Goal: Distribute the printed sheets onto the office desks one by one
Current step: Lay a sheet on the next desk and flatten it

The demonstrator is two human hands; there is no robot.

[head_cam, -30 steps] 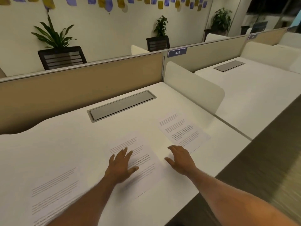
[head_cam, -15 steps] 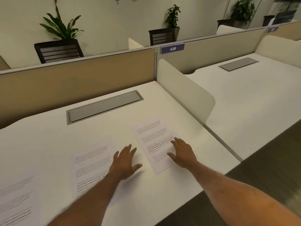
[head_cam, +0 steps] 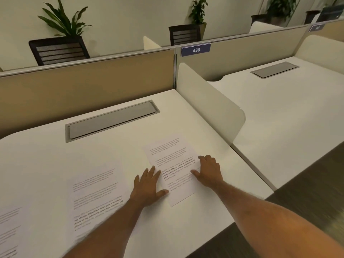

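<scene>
Sheets of white paper printed with black text lie on a white rectangular table [head_cam: 55, 161], three of them in view along its near edge. The rightmost printed sheet [head_cam: 170, 159] lies flat toward the table's near right corner, turned a little askew to the edge, and both hands are on or against it. The left hand [head_cam: 149, 185] lies palm down with its fingers straight and spread, resting on the table at the sheet's left edge, its thumb touching the paper. The right hand [head_cam: 209, 173] is also flat, fingers extended and only slightly bent, pressing on the sheet's right side; neither hand grips anything. A second printed sheet [head_cam: 96, 192] lies flat toward the middle of the near edge, next to the left forearm. A third printed sheet [head_cam: 8, 229] shows only in part at the left border of the view. Both are blurred. Toward the far edge a grey rectangular cable flap [head_cam: 111, 121] sits flush in the tabletop. A beige partition panel [head_cam: 83, 84] stands along the far edge, and a cream rounded side divider [head_cam: 210, 103] rises along the right edge, between this table and a neighbouring white table [head_cam: 288, 118]. A blue plate reading 436 [head_cam: 195, 50] sits at the partition's top. Beyond it stand a black slatted chair back [head_cam: 59, 51] and a green leafy potted plant [head_cam: 62, 21].
</scene>
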